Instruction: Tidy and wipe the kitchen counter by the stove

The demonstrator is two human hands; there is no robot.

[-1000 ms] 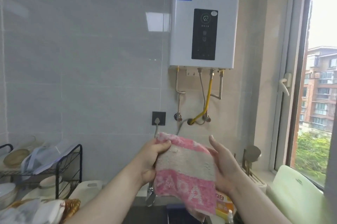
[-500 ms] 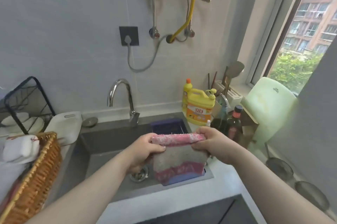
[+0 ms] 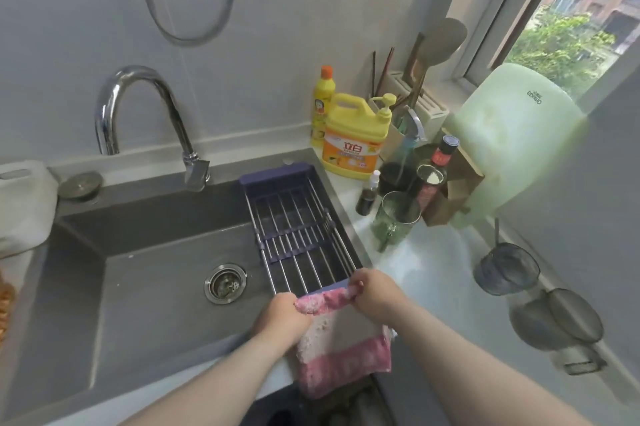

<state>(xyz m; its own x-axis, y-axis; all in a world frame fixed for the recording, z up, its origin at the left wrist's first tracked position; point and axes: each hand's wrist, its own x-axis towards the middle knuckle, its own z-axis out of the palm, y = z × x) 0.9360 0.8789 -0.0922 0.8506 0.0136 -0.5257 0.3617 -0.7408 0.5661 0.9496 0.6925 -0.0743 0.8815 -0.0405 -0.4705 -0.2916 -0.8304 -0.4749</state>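
Change: a second ago the cloth was held up spread in front of the wall tiles; half a second ago it was over the sink, pinched by its top edge. Now it is lower and closer in, at the sink's front edge.
Top edge: was flat, now bunched into a pink roll between the two hands.
Left hand: fingers curled round the left end of that roll, gripping it.
Right hand: pinching the right end, thumb and fingers closed on the fabric.
Cloth location: at the front right corner of the sink, just at the near end of the drain rack. The lower part drapes over the front edge of the counter, toward the person.
Orientation: the gripped edge runs left to right, right end slightly farther back. Long axis looks to run from the hands down over the front edge, with the pink, pale and pink stripes lying across it.
Wet or dry: can't tell.
Task meaning: my read — the cloth is being gathered for use, and wiping hasn't started.
Counter state: detergent jug, green glass and bottles crowd the back right corner — tidying still open too.
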